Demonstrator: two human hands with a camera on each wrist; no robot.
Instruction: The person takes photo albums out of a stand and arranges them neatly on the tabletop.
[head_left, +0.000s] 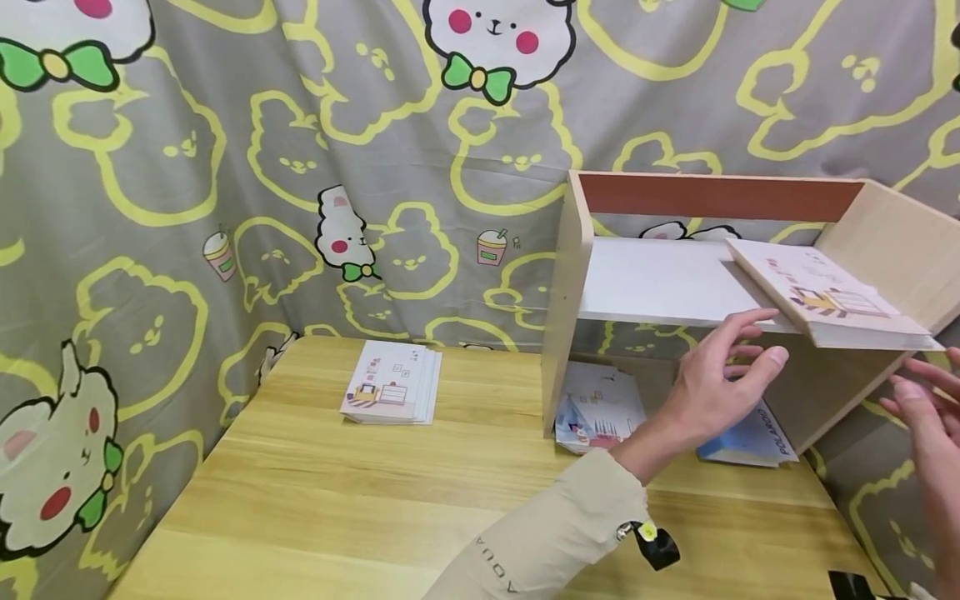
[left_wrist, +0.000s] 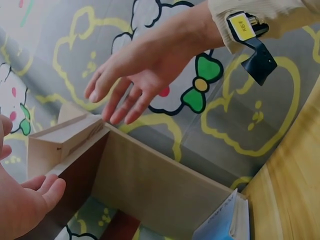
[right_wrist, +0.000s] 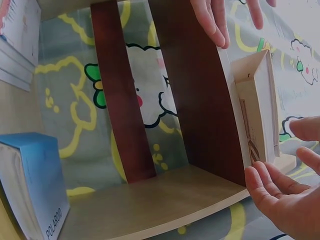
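Note:
On the upper shelf of a small wooden desk shelf (head_left: 566, 308) lies a thick book (head_left: 832, 292) with a drawn room scene on its white cover, overhanging the front edge. My left hand (head_left: 720, 383) hovers just left of it with relaxed, parted fingers, holding nothing. To the right, my right hand (head_left: 933, 425) has its fingers extended beside the book's near right corner; the right wrist view shows its fingertips (right_wrist: 255, 175) close by the shelf edge. Whether they touch cannot be told. Both hands are empty.
A stack of similar books (head_left: 386, 383) lies at the back of the wooden table (head_left: 337, 492). Beneath the shelf are several illustrated books (head_left: 600, 400) at left and a blue Polaroid book (head_left: 750, 437) at right. A patterned grey curtain (head_left: 285, 167) hangs behind.

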